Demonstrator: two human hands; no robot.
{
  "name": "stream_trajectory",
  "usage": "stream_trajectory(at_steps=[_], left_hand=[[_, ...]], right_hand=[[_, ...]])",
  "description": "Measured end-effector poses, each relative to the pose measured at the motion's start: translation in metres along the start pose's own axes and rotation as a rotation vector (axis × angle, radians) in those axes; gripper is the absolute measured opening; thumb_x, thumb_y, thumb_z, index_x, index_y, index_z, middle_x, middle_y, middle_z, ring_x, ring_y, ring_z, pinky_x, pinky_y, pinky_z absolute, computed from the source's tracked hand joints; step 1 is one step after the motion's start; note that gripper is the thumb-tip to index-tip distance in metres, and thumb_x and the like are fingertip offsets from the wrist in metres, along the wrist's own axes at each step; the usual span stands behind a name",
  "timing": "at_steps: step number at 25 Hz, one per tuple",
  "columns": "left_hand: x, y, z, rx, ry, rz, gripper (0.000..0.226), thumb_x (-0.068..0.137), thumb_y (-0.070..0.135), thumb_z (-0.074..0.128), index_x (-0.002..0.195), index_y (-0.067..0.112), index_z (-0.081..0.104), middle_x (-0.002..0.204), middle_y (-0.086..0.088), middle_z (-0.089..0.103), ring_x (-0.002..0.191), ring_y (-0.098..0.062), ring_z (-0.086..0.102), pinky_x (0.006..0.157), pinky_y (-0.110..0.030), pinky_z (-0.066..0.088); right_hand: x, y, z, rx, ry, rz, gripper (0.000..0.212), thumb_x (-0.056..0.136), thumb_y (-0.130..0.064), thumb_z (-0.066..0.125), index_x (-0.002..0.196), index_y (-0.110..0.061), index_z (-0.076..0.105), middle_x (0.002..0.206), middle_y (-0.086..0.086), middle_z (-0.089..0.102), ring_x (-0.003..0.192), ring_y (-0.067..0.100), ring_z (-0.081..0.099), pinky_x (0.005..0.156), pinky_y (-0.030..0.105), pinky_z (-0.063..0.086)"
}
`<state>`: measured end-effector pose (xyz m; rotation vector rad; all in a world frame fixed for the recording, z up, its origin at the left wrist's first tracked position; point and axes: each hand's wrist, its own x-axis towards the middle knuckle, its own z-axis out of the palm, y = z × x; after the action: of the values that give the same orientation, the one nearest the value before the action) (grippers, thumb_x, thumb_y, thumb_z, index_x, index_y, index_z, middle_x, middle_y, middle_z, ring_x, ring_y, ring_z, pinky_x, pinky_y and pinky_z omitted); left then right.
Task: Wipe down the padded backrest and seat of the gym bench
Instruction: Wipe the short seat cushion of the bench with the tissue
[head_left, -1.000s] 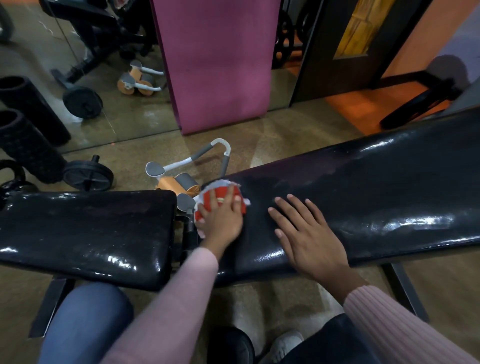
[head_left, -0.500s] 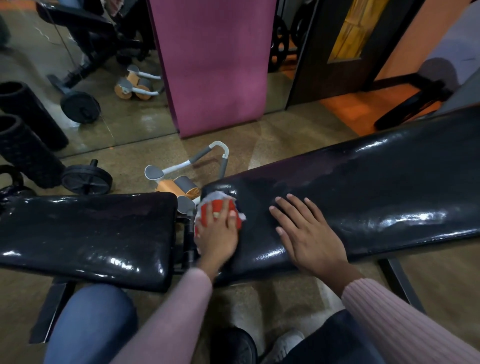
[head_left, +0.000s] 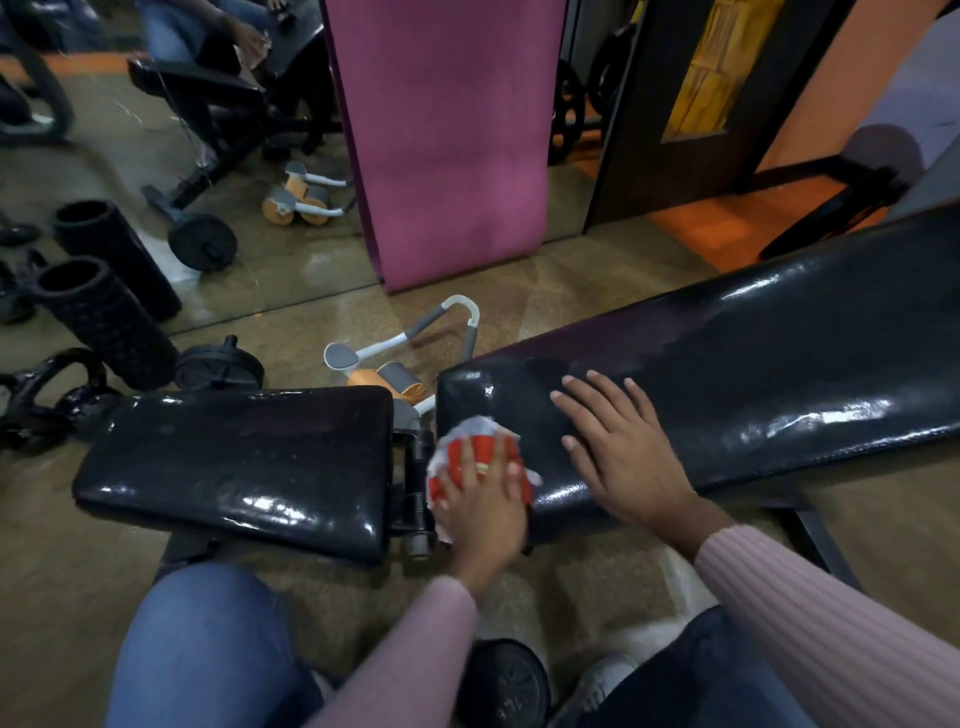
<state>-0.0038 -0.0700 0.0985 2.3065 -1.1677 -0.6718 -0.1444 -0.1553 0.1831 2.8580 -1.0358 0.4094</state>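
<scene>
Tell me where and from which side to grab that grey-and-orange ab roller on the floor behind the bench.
Take the ab roller by its curved grey-and-white handle bar, reaching down from above the gap between seat and backrest. The bar arches up clear of the floor, while the bench partly hides its wheels.

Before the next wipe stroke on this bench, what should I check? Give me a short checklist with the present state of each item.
1. Cloth under the left hand: ok, fingers press it flat.
2. Cloth on the backrest: ok, at its lower near corner, partly over the gap toward the seat.
3. Right hand steadying the backrest: ok, it lies flat on the pad, apart from the cloth.
4. Path up the backrest: not ok, the right hand lies in the way.
5. Seat wiped: cannot tell; it shines, but so does the whole pad.
6. Cloth clean or damp enough: cannot tell.
</scene>
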Motion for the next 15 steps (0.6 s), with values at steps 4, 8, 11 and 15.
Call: stream_trajectory(at_steps=[4, 8, 11, 15], left_hand=[[-0.007, 0.027, -0.004, 0.191, -0.077, 0.082, 0.084, 0.096, 0.039, 0.044, 0.144, 0.031, -0.024, 0.151, 0.005, -0.032, 0.139, -0.032, -0.030, 0.113, -0.059, -0.004], [0.004, -0.002, -0.012, 0.016, -0.234, 0.033, 0.078, 0.094, 0.049, 0.042, 0.151, 0.026, -0.005, 0.159, 0.001, -0.010, 0.146, -0.024, -0.005, 0.118, -0.042, 0.004], [-0.008, -0.030, -0.040, -0.066, -0.291, 0.296, 0.073, 0.084, 0.054, 0.048, 0.149, 0.028, 0.026, 0.157, -0.002, 0.022, 0.143, -0.021, 0.018, 0.117, -0.042, 0.018], [-0.006, -0.069, -0.089, 0.291, -0.243, 0.534, 0.045, 0.097, 0.046, 0.038, 0.141, 0.037, 0.039, 0.158, 0.010, 0.016, 0.147, -0.018, 0.001, 0.115, -0.054, 0.005]], right_hand=[[0.016, -0.055, 0.001, 0.355, -0.073, -0.031, 0.051, 0.089, -0.023, 0.032, 0.133, -0.011, 0.056, 0.139, 0.007, 0.054, 0.134, 0.021, 0.042, 0.115, 0.032, 0.027], [0.025, -0.084, 0.014, 0.410, -0.335, -0.060, 0.040, 0.092, -0.013, 0.043, 0.130, -0.011, 0.056, 0.133, 0.010, 0.056, 0.124, 0.027, 0.052, 0.107, 0.032, 0.038], [0.041, -0.094, 0.025, 0.442, -0.478, -0.008, 0.042, 0.088, -0.014, 0.045, 0.129, -0.014, 0.056, 0.126, 0.005, 0.060, 0.118, 0.023, 0.056, 0.100, 0.037, 0.044], [0.043, -0.091, 0.043, 0.230, -0.536, -0.029, 0.045, 0.087, -0.038, 0.035, 0.115, -0.016, 0.062, 0.122, 0.006, 0.060, 0.115, 0.028, 0.056, 0.096, 0.046, 0.044]])
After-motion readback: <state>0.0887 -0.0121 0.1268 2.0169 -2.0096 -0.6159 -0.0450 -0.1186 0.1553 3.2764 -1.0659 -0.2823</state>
